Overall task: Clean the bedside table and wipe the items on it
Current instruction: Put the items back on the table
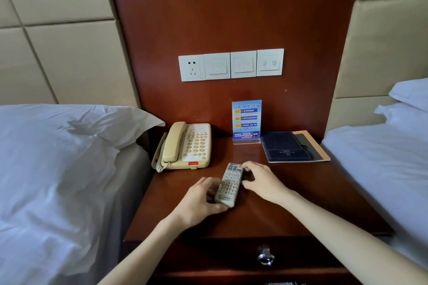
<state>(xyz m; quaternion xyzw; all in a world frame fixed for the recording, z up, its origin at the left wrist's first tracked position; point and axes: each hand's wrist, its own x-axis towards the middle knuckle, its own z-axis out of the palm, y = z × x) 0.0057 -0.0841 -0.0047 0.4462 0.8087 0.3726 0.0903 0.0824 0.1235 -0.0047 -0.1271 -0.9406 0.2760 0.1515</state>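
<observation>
A grey remote control [229, 184] lies at the middle of the dark wooden bedside table [312, 199]. My left hand [199, 201] grips its near end from the left. My right hand [261, 180] touches its far end and right side with the fingertips. A beige telephone [187, 146] stands at the back left. A blue sign in a clear stand [246, 121] is upright at the back. A dark blue folder [289, 148] lies at the back right. No cloth is in view.
Beds with white linen flank the table: a pillow [69, 132] on the left, a mattress [382, 159] on the right. Wall sockets and switches [231, 65] sit on the wooden panel. A drawer with a metal knob [265, 258] is under the tabletop.
</observation>
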